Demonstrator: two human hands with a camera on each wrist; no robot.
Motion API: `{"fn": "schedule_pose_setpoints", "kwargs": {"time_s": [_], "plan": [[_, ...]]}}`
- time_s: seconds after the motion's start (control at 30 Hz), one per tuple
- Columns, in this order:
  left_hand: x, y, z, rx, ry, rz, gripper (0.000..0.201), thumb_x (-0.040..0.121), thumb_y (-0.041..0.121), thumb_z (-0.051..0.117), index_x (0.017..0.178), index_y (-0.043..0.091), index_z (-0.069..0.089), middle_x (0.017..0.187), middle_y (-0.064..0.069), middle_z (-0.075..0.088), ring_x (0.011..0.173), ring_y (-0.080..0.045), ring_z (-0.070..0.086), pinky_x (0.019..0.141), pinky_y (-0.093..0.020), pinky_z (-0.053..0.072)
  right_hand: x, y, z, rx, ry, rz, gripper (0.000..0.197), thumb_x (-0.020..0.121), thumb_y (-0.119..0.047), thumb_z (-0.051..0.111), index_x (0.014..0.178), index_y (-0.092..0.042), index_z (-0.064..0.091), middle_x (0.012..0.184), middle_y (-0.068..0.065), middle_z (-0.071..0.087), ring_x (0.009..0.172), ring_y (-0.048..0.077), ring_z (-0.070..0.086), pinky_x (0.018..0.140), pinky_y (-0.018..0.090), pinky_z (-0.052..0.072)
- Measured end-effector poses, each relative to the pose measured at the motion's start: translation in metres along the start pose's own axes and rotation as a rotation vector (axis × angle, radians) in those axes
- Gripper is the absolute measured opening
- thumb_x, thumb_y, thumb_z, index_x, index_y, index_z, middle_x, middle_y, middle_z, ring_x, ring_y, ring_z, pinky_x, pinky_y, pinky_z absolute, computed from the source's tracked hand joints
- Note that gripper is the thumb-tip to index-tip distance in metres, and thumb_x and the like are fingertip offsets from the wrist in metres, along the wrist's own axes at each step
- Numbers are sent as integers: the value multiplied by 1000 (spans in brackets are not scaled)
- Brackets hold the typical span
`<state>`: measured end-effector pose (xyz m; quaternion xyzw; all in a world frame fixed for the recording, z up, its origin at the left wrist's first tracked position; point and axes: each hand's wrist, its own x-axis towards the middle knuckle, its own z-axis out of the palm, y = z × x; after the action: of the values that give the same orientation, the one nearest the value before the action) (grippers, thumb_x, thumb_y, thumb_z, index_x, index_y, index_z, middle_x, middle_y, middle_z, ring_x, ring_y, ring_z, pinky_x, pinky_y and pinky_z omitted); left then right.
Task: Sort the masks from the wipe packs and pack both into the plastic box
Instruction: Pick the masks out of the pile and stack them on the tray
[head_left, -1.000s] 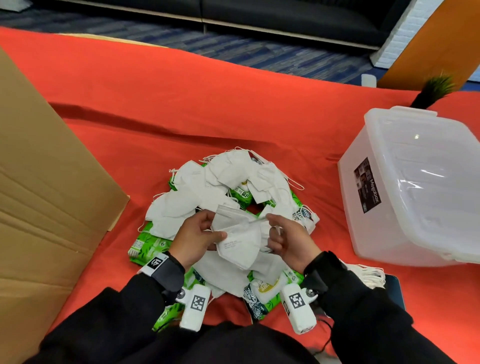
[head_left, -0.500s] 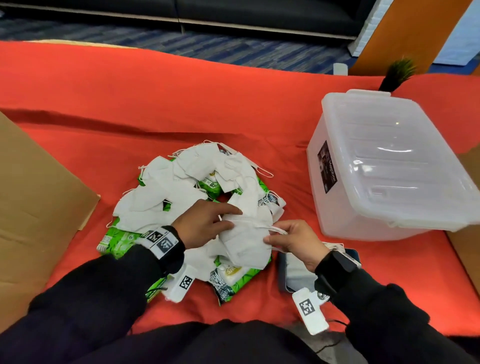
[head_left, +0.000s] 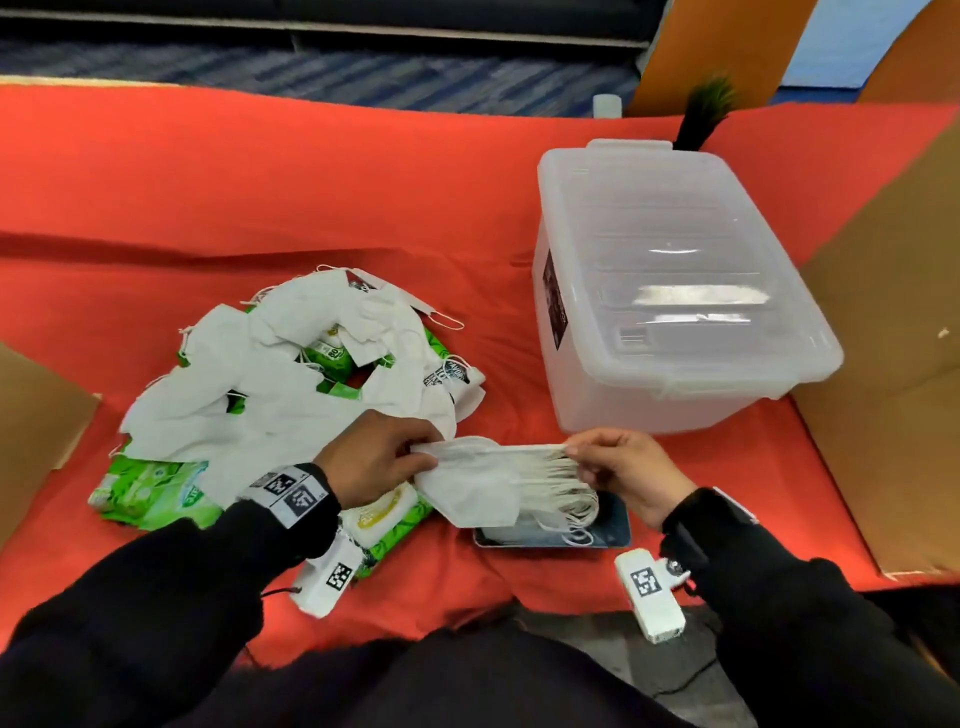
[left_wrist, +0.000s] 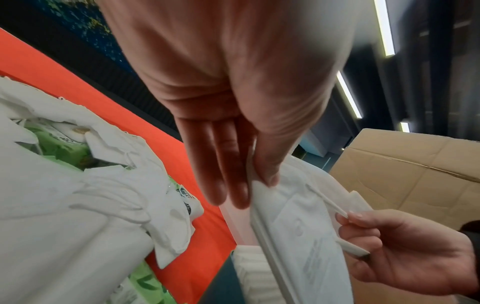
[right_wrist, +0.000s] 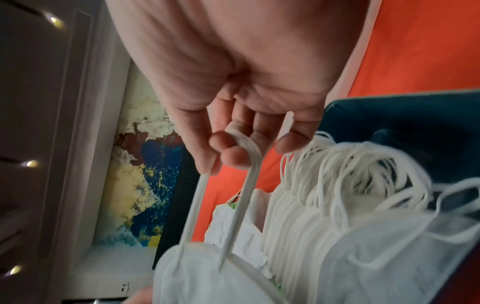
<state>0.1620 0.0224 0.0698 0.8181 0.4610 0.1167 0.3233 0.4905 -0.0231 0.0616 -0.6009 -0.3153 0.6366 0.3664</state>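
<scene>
Cloth (head_left: 311, 171): red, under everything.
Box (head_left: 670, 291): plastic box at 2 o'clock, lid on, nothing visibly packed.
Pile (head_left: 270, 384): masks over green wipe packs (head_left: 150, 488) at 9 o'clock, unsorted.
Stack (head_left: 550, 499): sorted masks on dark tray (head_left: 613, 535) at 6 o'clock.
Change: held mask (head_left: 472, 488) carried from above pile to over stack; one more mask nearly sorted.
Left hand (head_left: 374, 457): pinching mask edge.
Right hand (head_left: 623, 467): fingers curled round ear loop (right_wrist: 244, 156).
Hidden: stack count, box contents unclear through lid.
</scene>
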Motion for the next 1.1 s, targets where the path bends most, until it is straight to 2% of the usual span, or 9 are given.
{"fn": "schedule_pose_setpoints", "kwargs": {"time_s": [0.2, 0.3, 0.43, 0.5, 0.57, 0.7, 0.87, 0.97, 1.1], "plan": [[-2, 20, 20, 17, 153, 22, 22, 85, 47, 61, 97, 31, 72, 82, 18, 71, 76, 0, 61, 69, -22, 47, -8, -4, -7, -102, -201, 0, 10, 93, -14, 69, 97, -6, 73, 76, 15, 70, 60, 19, 69, 64, 28, 55], [-14, 21, 33, 14, 149, -9, 25, 86, 50, 58, 98, 33, 71, 82, 20, 70, 76, 0, 62, 69, -25, 49, -4, 9, -18, -163, -156, 51, 7, 95, -13, 68, 98, -7, 71, 85, 18, 74, 63, 22, 73, 62, 31, 59], [-25, 16, 41, -148, 227, -195, 10, 90, 34, 68, 96, 27, 71, 79, 11, 73, 68, -4, 68, 66, -30, 55, 7, 31, -34, -907, -195, -102, 6, 81, -12, 78, 82, -18, 78, 56, -16, 66, 51, 0, 59, 56, 17, 45], [-23, 22, 43, -456, 322, -379, 4, 92, 11, 71, 95, 14, 72, 79, -5, 75, 65, -21, 71, 61, -35, 60, 7, 35, -30, -1206, -262, -135, 7, 77, -25, 79, 83, -25, 79, 58, -24, 64, 60, -5, 60, 60, 13, 43], [-21, 31, 46, -749, 350, -485, 6, 92, 1, 69, 98, 2, 69, 87, -21, 73, 70, -30, 71, 60, -37, 62, 9, 41, -25, -1386, -239, -165, 13, 75, -38, 75, 84, -29, 75, 75, -14, 71, 75, 7, 66, 65, 24, 49], [-17, 44, 58, -832, 271, -416, 11, 87, 4, 75, 97, 7, 69, 88, -13, 75, 79, -32, 70, 63, -40, 63, 16, 51, -13, -1580, -172, -285, 18, 78, -42, 63, 83, -25, 65, 88, 1, 71, 85, 29, 68, 62, 29, 41], [-12, 61, 80, -330, 157, -21, 12, 85, 20, 73, 97, 22, 71, 89, 8, 73, 82, -9, 70, 76, -26, 55, 23, 37, -18, -1389, -338, -333, 32, 90, -38, 56, 106, -16, 73, 108, 9, 74, 100, 32, 69, 82, 35, 53], [-3, 73, 97, -114, 8, 99, 16, 86, 19, 67, 100, 27, 66, 86, 10, 71, 79, -4, 64, 71, -28, 50, 28, 34, -26, -1165, -401, -299, 27, 78, -42, 64, 80, -17, 74, 82, -3, 75, 80, 22, 71, 75, 34, 55], [5, 71, 120, 44, -44, 67, 16, 92, 26, 57, 108, 27, 59, 89, 1, 72, 81, -20, 65, 67, -32, 47, 36, 40, -33, -1023, -373, -244, 7, 71, -26, 75, 69, -25, 68, 65, -11, 68, 63, 9, 64, 65, 38, 56]]}}
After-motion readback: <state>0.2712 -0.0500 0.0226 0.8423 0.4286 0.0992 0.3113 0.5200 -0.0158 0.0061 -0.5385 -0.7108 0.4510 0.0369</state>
